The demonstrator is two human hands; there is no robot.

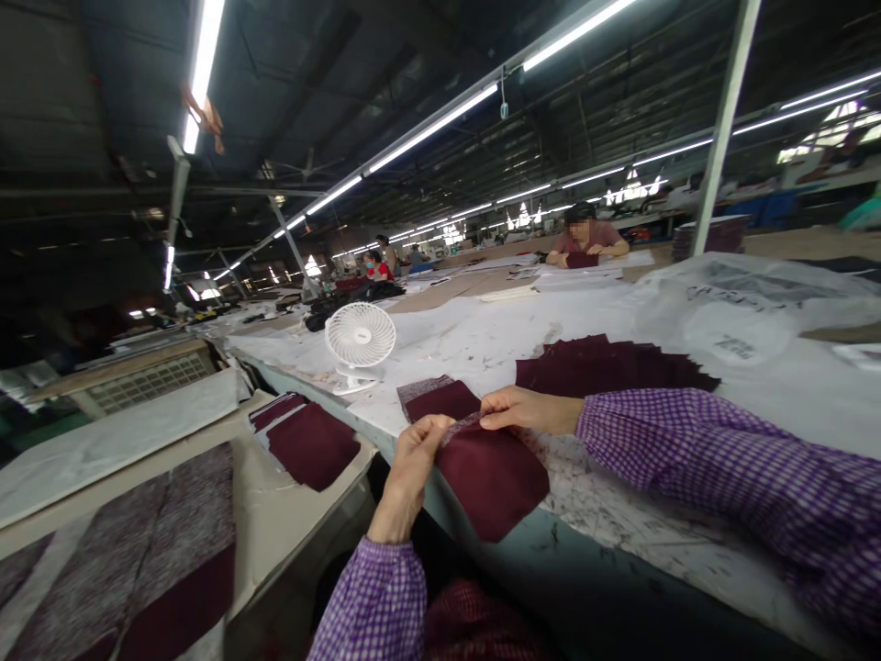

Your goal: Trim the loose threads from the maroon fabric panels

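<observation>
A maroon fabric piece (494, 482) hangs over the front edge of the white-covered table, its speckled grey upper edge pinched between both hands. My left hand (411, 468) is closed on the left end of that edge. On the right end, my right hand (527, 409) grips with thumb and fingers. Just behind the hands lies another maroon piece (444, 401) with a speckled grey strip. Farther right on the table, several maroon pieces (606, 365) overlap in a fanned row.
A small white fan (360, 336) stands near the table's left edge. Stacked maroon pieces (313, 445) lie on a lower surface at left, near large speckled fabric (158, 523). Clear plastic (743, 308) covers the right side. A person (585, 240) works across the table.
</observation>
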